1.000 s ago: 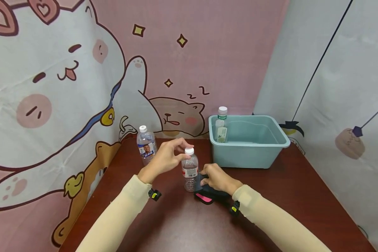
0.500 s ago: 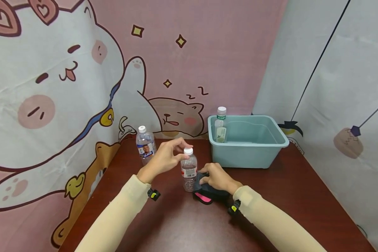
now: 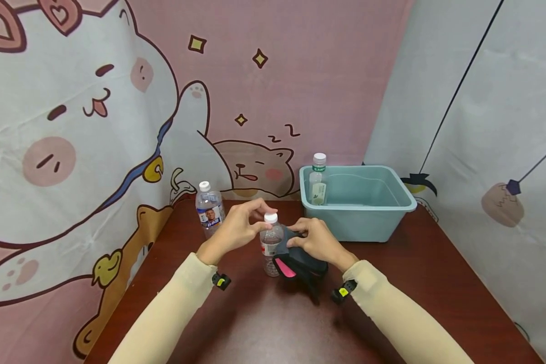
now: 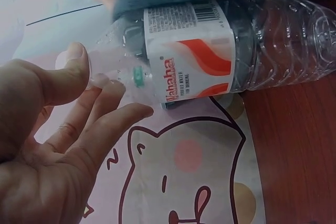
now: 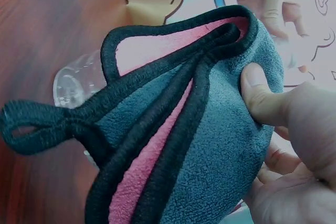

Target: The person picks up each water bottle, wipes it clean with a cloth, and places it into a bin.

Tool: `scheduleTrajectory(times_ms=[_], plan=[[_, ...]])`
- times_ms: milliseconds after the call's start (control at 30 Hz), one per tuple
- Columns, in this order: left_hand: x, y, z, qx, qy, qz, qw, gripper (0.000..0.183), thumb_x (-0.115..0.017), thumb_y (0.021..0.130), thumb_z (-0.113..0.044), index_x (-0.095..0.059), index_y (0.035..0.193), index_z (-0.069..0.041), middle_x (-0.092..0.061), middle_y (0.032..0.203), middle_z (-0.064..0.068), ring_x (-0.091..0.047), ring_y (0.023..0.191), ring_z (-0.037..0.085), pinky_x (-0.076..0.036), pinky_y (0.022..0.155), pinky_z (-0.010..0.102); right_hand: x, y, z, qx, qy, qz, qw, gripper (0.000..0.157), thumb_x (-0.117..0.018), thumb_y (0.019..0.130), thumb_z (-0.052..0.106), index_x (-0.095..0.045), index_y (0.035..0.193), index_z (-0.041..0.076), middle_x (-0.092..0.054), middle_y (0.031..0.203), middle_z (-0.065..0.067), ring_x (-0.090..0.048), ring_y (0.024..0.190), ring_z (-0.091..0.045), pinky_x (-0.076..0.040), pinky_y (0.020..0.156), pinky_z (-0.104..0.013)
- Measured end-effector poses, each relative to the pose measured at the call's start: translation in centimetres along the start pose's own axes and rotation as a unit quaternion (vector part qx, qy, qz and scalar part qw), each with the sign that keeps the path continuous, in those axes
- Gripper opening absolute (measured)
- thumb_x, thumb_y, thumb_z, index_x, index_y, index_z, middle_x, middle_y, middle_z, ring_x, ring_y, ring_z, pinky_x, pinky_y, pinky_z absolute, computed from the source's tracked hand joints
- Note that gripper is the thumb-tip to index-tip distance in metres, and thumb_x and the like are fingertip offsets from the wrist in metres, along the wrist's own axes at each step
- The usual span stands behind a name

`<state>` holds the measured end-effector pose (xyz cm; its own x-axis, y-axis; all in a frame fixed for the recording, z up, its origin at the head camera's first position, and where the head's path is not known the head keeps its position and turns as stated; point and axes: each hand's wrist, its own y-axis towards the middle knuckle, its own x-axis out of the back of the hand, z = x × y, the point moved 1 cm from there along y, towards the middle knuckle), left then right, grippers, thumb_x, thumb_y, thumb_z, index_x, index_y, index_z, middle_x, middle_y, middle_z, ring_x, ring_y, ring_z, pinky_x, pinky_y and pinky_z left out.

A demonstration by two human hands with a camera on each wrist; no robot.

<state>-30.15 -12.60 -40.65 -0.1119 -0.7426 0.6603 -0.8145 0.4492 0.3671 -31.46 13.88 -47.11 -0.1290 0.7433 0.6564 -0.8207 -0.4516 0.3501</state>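
Note:
A clear plastic water bottle (image 3: 270,247) with a white cap and a red-and-white label stands upright on the table. My left hand (image 3: 242,226) pinches it at the cap between thumb and fingers; the left wrist view shows the label of this bottle (image 4: 191,51) facing that camera. In my right hand (image 3: 318,241) is a folded cloth (image 3: 300,260), dark grey-blue with pink inside and black edging. The cloth lies against the bottle's right side. Up close in the right wrist view, the thumb presses on the cloth (image 5: 226,129), and a black hanging loop sticks out from it.
Behind my left hand stands a second clear bottle (image 3: 211,212) with a blue label. A light-blue plastic basin (image 3: 352,225) sits at the back right, with a green-labelled bottle (image 3: 318,184) upright in it. A cartoon-printed curtain (image 3: 336,76) borders the brown table (image 3: 264,323).
My right hand has risen along the bottle, lifting the cloth, which now covers more of the bottle's right side. The left hand stays at the cap.

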Motion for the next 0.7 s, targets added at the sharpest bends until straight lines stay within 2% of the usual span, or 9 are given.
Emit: scheduleTrajectory(times_ms=[300, 433, 700], plan=[[0.1, -0.1, 0.2, 0.002, -0.011, 0.001, 0.9999, 0.029, -0.091, 0.101, -0.010, -0.083, 0.127, -0.020, -0.087, 0.124, 0.003, -0.085, 0.105, 0.018, -0.074, 0.093, 0.039, 1.0, 1.1, 2.5, 0.020, 0.033, -0.053, 0.998, 0.039, -0.098, 0.097, 0.016, -0.088, 0.134, 0.009, -0.080, 0.107, -0.002, -0.067, 0.092, -0.015, -0.057, 0.075, -0.024], [0.2, -0.1, 0.2, 0.006, -0.020, 0.001, 0.9998, 0.028, -0.091, 0.102, -0.009, -0.084, 0.127, -0.020, -0.087, 0.125, 0.003, -0.085, 0.106, 0.019, -0.074, 0.095, 0.044, 1.0, 1.4, 3.4, 0.025, 0.025, -0.056, 0.998, 0.039, -0.097, 0.098, 0.019, -0.088, 0.135, 0.009, -0.078, 0.108, -0.002, -0.067, 0.095, -0.016, -0.055, 0.075, -0.025], [0.2, -0.1, 0.2, 0.015, -0.028, 0.004, 0.9995, 0.026, -0.090, 0.103, -0.011, -0.084, 0.126, -0.021, -0.087, 0.124, 0.002, -0.085, 0.106, 0.020, -0.073, 0.098, 0.053, 1.3, 1.3, 3.7, 0.017, -0.003, -0.038, 0.999, 0.042, -0.096, 0.098, 0.016, -0.086, 0.138, 0.006, -0.078, 0.113, -0.002, -0.074, 0.104, -0.017, -0.062, 0.083, -0.025]])
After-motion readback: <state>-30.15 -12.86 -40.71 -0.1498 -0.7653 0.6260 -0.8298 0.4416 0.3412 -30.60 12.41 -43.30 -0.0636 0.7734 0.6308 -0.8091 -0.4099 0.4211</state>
